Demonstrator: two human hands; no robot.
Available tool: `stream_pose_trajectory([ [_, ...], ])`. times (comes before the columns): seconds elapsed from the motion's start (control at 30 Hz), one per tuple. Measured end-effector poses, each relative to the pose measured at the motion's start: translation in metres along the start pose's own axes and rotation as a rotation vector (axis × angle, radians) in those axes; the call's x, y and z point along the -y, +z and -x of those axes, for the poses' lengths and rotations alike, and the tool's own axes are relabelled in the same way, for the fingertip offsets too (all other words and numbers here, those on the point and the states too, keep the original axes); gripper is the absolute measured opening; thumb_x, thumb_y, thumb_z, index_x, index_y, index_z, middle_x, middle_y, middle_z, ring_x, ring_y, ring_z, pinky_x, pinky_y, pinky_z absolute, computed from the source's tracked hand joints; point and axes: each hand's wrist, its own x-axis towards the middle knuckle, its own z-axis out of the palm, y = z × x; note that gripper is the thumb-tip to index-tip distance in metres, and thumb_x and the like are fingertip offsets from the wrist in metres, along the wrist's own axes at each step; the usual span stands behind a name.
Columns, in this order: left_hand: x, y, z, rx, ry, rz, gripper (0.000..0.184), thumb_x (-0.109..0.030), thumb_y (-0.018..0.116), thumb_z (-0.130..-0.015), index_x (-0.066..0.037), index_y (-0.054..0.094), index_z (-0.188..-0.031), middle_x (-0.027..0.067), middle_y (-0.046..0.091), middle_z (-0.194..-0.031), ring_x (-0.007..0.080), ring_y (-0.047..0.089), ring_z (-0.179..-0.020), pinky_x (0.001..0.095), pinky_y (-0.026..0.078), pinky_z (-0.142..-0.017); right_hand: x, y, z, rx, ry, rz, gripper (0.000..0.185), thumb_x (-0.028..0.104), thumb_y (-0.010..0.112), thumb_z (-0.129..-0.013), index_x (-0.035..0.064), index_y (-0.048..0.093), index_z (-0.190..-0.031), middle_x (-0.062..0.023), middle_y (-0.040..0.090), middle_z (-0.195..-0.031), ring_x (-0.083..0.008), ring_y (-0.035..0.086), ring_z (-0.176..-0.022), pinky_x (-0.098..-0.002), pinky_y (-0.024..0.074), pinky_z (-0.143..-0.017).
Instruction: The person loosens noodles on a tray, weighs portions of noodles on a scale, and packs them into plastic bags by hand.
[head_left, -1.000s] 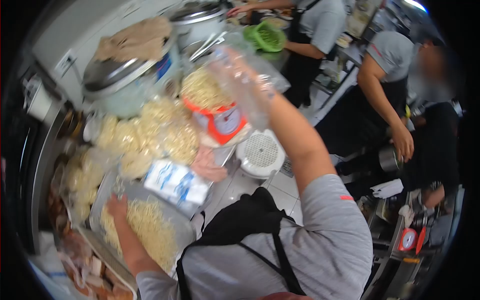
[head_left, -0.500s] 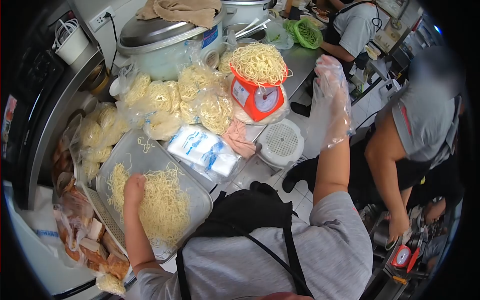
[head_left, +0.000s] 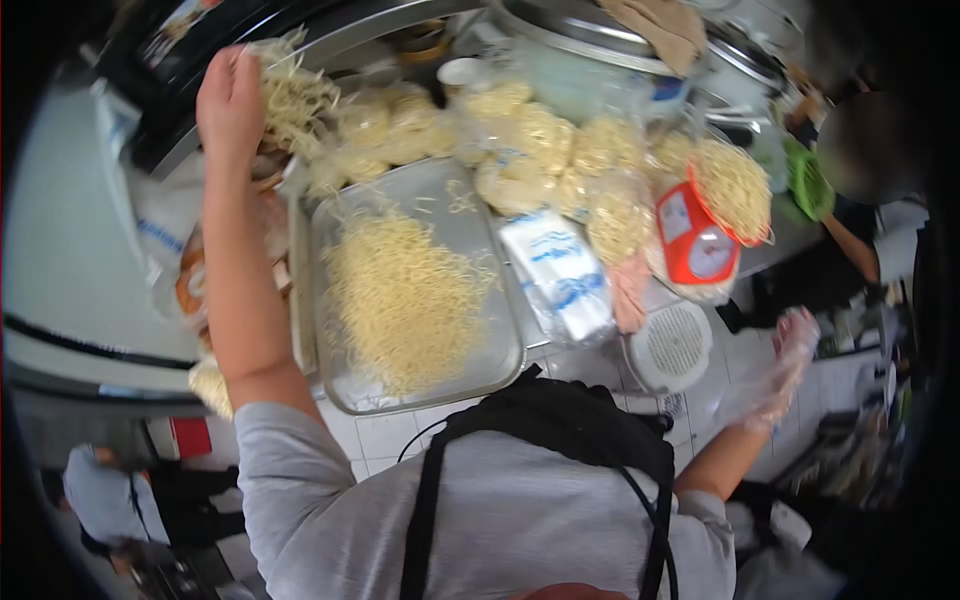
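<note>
My left hand [head_left: 230, 105] is raised at the upper left, beyond the tray, fingers closed on a loose bunch of noodles [head_left: 300, 100] that spreads out beside it. A metal tray [head_left: 500, 330] in front of me carries a wide heap of pale noodles [head_left: 405, 300]. Off to the right, my right hand [head_left: 795, 345] is inside a clear plastic bag [head_left: 752, 400] that reaches over the wrist. Its fingers are smeared, so their pose is unclear. The nearest thing on that side is a red scale [head_left: 690, 232] with noodles [head_left: 732, 190] piled on top.
Several bagged noodle portions [head_left: 540, 140] lie behind the tray. A white packet with blue print [head_left: 560, 275] and a pink cloth [head_left: 628, 290] sit beside it. A large lidded pot [head_left: 590, 75] stands at the back. A white stool [head_left: 670, 345] is below. Other people work at right and lower left.
My left hand has lifted out of the tray with noodles and moved up and left. My bagged right hand has come lower. The camera view has turned left.
</note>
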Motion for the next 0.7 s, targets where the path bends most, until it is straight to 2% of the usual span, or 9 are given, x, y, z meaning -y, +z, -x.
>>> stream_pose_trajectory([
  [0.03, 0.003, -0.003, -0.009, 0.001, -0.076, 0.105, 0.020, -0.019, 0.044, -0.082, -0.001, 0.051, -0.084, 0.0073, 0.054, -0.069, 0.0159, 0.051, -0.065, 0.0265, 0.040, -0.062, 0.000, -0.004, 0.007, -0.004, 0.002, -0.011, 0.039, 0.026, 0.054, -0.074, 0.0241, 0.043, -0.112, 0.0034, 0.051, -0.099, -0.0114, 0.051, -0.084, -0.0319, 0.0395, -0.066],
  [0.13, -0.011, -0.013, -0.030, 0.074, -0.237, 0.380, 0.020, -0.019, 0.042, -0.085, -0.002, 0.050, -0.089, 0.0087, 0.059, -0.085, 0.0087, 0.053, -0.071, 0.0215, 0.042, -0.062, -0.015, -0.007, 0.013, 0.012, 0.009, -0.075, 0.039, 0.028, 0.056, -0.074, 0.0249, 0.044, -0.111, 0.0040, 0.052, -0.100, -0.0115, 0.051, -0.084, -0.0288, 0.0388, -0.067],
  [0.27, -0.035, -0.024, -0.061, 0.109, -0.547, 0.875, 0.023, -0.014, 0.033, -0.085, 0.004, 0.046, -0.090, 0.0175, 0.057, -0.087, 0.0249, 0.057, -0.079, 0.0351, 0.046, -0.075, -0.041, -0.013, 0.018, 0.098, -0.062, -0.208, 0.034, 0.027, 0.055, -0.074, 0.0242, 0.048, -0.108, 0.0038, 0.055, -0.093, -0.0112, 0.051, -0.081, -0.0275, 0.0379, -0.068],
  [0.3, -0.043, -0.024, -0.065, 0.086, -0.529, 0.961, 0.022, -0.014, 0.034, -0.085, 0.004, 0.046, -0.090, 0.0182, 0.056, -0.089, 0.0255, 0.056, -0.082, 0.0361, 0.046, -0.077, -0.045, -0.014, 0.017, 0.105, -0.047, -0.190, 0.034, 0.028, 0.054, -0.075, 0.0253, 0.047, -0.108, 0.0041, 0.054, -0.095, -0.0104, 0.052, -0.080, -0.0270, 0.0388, -0.066],
  [0.43, -0.023, -0.036, -0.115, 0.381, -0.374, 1.177, 0.011, -0.011, 0.036, -0.085, -0.003, 0.043, -0.086, 0.0074, 0.044, -0.070, 0.0166, 0.048, -0.065, 0.0226, 0.045, -0.062, -0.080, -0.017, -0.002, 0.118, 0.039, -0.188, 0.035, 0.029, 0.052, -0.077, 0.0254, 0.046, -0.111, 0.0045, 0.054, -0.095, -0.0086, 0.052, -0.077, -0.0260, 0.0405, -0.063],
  [0.5, -0.089, -0.018, -0.107, 0.369, -0.251, 1.309, 0.008, -0.010, 0.037, -0.084, -0.004, 0.041, -0.081, 0.0043, 0.036, -0.064, 0.0107, 0.035, -0.054, 0.0182, 0.035, -0.048, -0.096, -0.022, -0.003, 0.112, -0.001, -0.194, 0.037, 0.029, 0.053, -0.076, 0.0241, 0.045, -0.113, 0.0048, 0.054, -0.094, -0.0086, 0.051, -0.077, -0.0265, 0.0406, -0.064],
  [0.53, -0.100, -0.013, -0.112, 0.408, -0.235, 1.298, 0.007, -0.009, 0.037, -0.084, -0.003, 0.041, -0.081, 0.0041, 0.035, -0.064, 0.0096, 0.033, -0.054, 0.0179, 0.031, -0.047, -0.089, -0.015, 0.014, 0.053, -0.031, -0.260, 0.034, 0.020, 0.053, -0.076, 0.0168, 0.048, -0.109, 0.0009, 0.054, -0.085, -0.0102, 0.051, -0.067, -0.0225, 0.0394, -0.052],
  [0.63, -0.112, 0.004, -0.147, 0.579, -0.152, 1.406, 0.010, -0.007, 0.034, -0.084, 0.001, 0.040, -0.084, 0.0055, 0.038, -0.068, 0.0080, 0.035, -0.056, 0.0174, 0.029, -0.046, -0.085, -0.014, 0.037, 0.045, -0.079, -0.171, 0.036, 0.018, 0.054, -0.076, 0.0112, 0.047, -0.110, -0.0002, 0.053, -0.081, -0.0096, 0.050, -0.066, -0.0208, 0.0396, -0.054],
  [0.7, -0.175, 0.035, -0.139, -0.154, -0.335, 0.961, 0.016, -0.013, 0.038, -0.084, 0.001, 0.043, -0.089, 0.0069, 0.045, -0.071, 0.0094, 0.044, -0.063, 0.0204, 0.035, -0.049, -0.088, -0.019, 0.042, 0.071, -0.082, -0.186, 0.036, 0.017, 0.054, -0.076, 0.0101, 0.047, -0.110, 0.0000, 0.053, -0.080, -0.0094, 0.050, -0.066, -0.0205, 0.0396, -0.054],
])
